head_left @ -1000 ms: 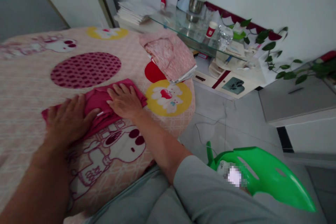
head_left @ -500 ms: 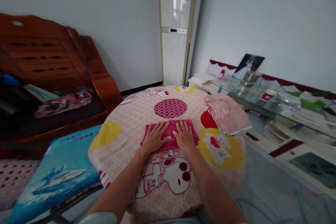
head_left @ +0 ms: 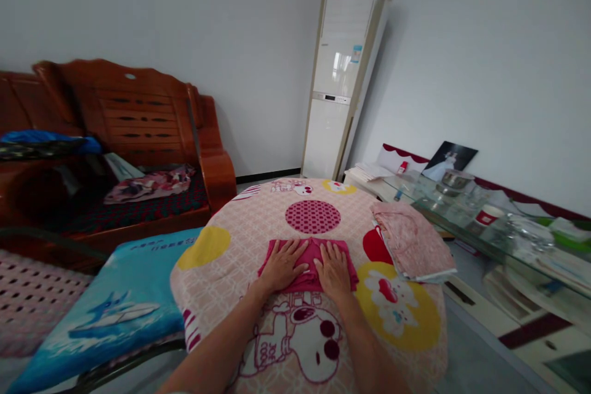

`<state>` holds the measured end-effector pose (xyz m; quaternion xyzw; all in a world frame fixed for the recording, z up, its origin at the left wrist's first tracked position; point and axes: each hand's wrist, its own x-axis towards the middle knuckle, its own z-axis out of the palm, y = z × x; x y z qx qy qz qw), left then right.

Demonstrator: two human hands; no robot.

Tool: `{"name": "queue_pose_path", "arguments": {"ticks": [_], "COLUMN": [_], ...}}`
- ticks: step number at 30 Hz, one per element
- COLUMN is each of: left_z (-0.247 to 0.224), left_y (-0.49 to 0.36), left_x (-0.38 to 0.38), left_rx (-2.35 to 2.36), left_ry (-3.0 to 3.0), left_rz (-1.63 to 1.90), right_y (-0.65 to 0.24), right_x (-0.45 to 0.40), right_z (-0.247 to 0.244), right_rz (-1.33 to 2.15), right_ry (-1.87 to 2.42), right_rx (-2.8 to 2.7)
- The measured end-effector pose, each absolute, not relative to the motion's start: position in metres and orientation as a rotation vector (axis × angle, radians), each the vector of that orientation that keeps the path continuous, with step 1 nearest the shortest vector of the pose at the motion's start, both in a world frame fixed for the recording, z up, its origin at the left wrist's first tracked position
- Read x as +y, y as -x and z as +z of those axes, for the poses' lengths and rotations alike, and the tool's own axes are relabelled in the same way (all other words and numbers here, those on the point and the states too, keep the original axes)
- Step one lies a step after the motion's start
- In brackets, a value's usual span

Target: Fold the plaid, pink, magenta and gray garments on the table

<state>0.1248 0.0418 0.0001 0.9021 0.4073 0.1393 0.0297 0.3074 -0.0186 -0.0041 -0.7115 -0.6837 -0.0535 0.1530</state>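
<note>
A folded magenta cloth [head_left: 310, 283], perhaps a garment, lies on the round table, whose patterned pink tablecloth [head_left: 249, 240] carries cartoon dogs and coloured circles. My left hand [head_left: 282, 266] rests flat on the left half of the magenta cloth, fingers spread. On its right half lies my right hand [head_left: 333, 269], also flat with fingers apart. Both palms touch the fabric, and parts of the cloth beneath them are hidden. To the right, near the table's edge, sits a pale pink folded garment stack [head_left: 410, 240] with white layers below it.
A blue cushion [head_left: 129, 301] with a dolphin print lies left of the table. Beyond it stands a wooden bench [head_left: 138, 123]. A glass shelf [head_left: 462, 228] with a red cup [head_left: 484, 217] runs along the right. A tall white air conditioner [head_left: 330, 86] fills the corner.
The head view has shifted up and to the left, so the room appears lower and further right. Both hands stay flat on the magenta cloth, in nearly the same places.
</note>
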Motion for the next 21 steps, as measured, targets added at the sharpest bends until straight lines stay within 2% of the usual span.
{"name": "queue_pose_path", "arguments": {"ticks": [21], "left_z": [-0.0008], "left_y": [-0.1259], "left_x": [0.0406], "left_rx": [1.245], "left_ry": [-2.805], "left_rz": [0.453], "right_y": [-0.3114], "right_x": [-0.0186], "right_z": [-0.0055], "right_rz": [-0.161], "right_ry": [2.034], "right_rx": [-1.995]}}
